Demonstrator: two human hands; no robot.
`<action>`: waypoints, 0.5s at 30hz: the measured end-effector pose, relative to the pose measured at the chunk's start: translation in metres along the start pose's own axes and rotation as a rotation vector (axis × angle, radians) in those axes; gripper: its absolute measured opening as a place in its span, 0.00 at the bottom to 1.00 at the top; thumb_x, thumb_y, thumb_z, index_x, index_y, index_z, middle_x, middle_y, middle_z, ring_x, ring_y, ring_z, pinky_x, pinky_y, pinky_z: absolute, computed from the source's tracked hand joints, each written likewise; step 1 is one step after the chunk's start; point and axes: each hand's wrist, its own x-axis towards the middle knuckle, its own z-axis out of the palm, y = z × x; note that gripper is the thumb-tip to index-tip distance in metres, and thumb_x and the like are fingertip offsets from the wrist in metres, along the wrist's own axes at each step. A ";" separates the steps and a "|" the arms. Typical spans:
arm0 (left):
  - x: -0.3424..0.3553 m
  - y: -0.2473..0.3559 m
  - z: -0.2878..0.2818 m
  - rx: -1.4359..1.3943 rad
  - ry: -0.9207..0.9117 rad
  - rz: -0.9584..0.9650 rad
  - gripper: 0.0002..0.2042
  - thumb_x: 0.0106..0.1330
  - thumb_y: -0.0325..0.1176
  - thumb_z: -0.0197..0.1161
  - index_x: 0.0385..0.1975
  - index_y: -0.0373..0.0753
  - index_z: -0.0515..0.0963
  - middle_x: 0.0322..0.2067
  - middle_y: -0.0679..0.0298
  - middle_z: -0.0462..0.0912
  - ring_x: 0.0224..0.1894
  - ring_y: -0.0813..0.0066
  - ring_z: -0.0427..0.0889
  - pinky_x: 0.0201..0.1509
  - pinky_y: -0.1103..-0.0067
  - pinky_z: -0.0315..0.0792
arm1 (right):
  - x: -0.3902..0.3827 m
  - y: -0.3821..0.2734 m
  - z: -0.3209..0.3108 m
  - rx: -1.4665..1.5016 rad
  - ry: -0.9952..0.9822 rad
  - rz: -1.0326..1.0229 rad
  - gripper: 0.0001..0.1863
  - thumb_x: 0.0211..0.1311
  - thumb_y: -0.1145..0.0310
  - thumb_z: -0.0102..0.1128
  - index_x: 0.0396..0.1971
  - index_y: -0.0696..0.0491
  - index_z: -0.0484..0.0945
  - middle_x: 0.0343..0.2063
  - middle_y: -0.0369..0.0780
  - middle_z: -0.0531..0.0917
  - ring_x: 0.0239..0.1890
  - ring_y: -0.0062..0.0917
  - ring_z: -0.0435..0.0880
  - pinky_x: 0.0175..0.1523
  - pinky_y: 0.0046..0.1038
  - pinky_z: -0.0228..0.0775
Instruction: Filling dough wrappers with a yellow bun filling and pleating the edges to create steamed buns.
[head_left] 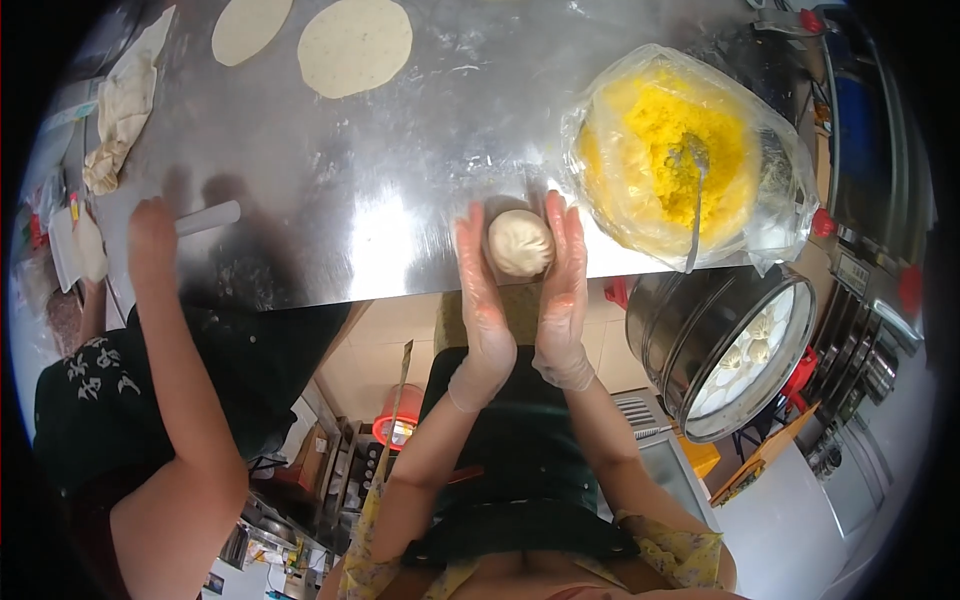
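A round, pleated dough bun [520, 243] lies at the front edge of the metal table between my two hands. My left hand [482, 290], in a thin clear glove, is cupped along its left side with the fingers stretched forward. My right hand [566, 290], gloved the same way, presses in from the right side, so the bun is held between the palms. To the right lies a clear plastic bag [590, 190] of crumbly yellow filling [655, 140], with a metal spoon [697, 200] stuck in it.
Flat dough rounds [355, 47] lie at the far left of the metal table [480, 110]. A co-worker's hand [152, 235] grips a white rolling pin [208, 218] at left. Below the bag, a metal steamer [690, 350] holds several buns. A crumpled cloth [125, 120] lies far left.
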 end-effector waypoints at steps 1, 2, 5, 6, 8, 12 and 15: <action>0.005 0.005 0.000 0.035 0.040 -0.021 0.51 0.63 0.76 0.31 0.74 0.39 0.34 0.75 0.51 0.38 0.76 0.55 0.41 0.77 0.63 0.40 | 0.000 -0.002 -0.001 0.003 -0.004 0.001 0.59 0.58 0.23 0.40 0.74 0.57 0.40 0.74 0.49 0.48 0.76 0.38 0.46 0.76 0.40 0.35; 0.011 0.003 0.006 -0.145 0.039 0.032 0.51 0.63 0.76 0.29 0.74 0.39 0.34 0.75 0.50 0.39 0.76 0.55 0.40 0.77 0.63 0.39 | 0.001 -0.006 -0.004 -0.096 -0.086 0.013 0.57 0.60 0.25 0.40 0.73 0.59 0.41 0.73 0.50 0.52 0.76 0.39 0.46 0.76 0.40 0.35; 0.008 0.006 0.001 0.063 -0.105 -0.044 0.50 0.64 0.75 0.30 0.74 0.39 0.34 0.75 0.51 0.41 0.76 0.55 0.43 0.77 0.64 0.40 | 0.000 -0.003 0.002 -0.030 -0.049 0.165 0.58 0.61 0.25 0.38 0.73 0.61 0.44 0.71 0.49 0.56 0.75 0.39 0.49 0.76 0.39 0.38; 0.007 0.001 0.001 0.018 -0.102 0.018 0.50 0.64 0.75 0.30 0.74 0.38 0.35 0.74 0.51 0.42 0.76 0.56 0.43 0.76 0.64 0.41 | 0.005 -0.002 -0.002 -0.006 -0.042 0.157 0.58 0.60 0.24 0.38 0.73 0.61 0.44 0.71 0.49 0.56 0.74 0.39 0.50 0.75 0.38 0.39; 0.007 0.002 0.001 -0.067 -0.089 0.142 0.50 0.65 0.74 0.31 0.74 0.37 0.35 0.74 0.51 0.43 0.76 0.57 0.45 0.76 0.65 0.43 | 0.009 -0.004 0.001 0.041 0.045 0.160 0.58 0.59 0.23 0.38 0.72 0.61 0.45 0.71 0.49 0.57 0.73 0.38 0.54 0.75 0.37 0.44; 0.001 0.001 0.013 -0.083 0.007 -0.085 0.47 0.66 0.73 0.32 0.75 0.41 0.38 0.74 0.50 0.43 0.75 0.55 0.46 0.76 0.62 0.43 | -0.001 -0.004 0.007 0.015 -0.007 0.171 0.57 0.59 0.24 0.41 0.72 0.60 0.47 0.70 0.50 0.58 0.73 0.38 0.55 0.74 0.38 0.44; -0.008 -0.002 0.000 -0.070 -0.051 0.043 0.45 0.68 0.71 0.34 0.75 0.42 0.39 0.74 0.50 0.42 0.76 0.56 0.45 0.76 0.65 0.45 | 0.010 -0.018 0.003 0.085 -0.058 0.145 0.56 0.60 0.24 0.40 0.72 0.59 0.48 0.69 0.49 0.60 0.73 0.37 0.55 0.74 0.39 0.44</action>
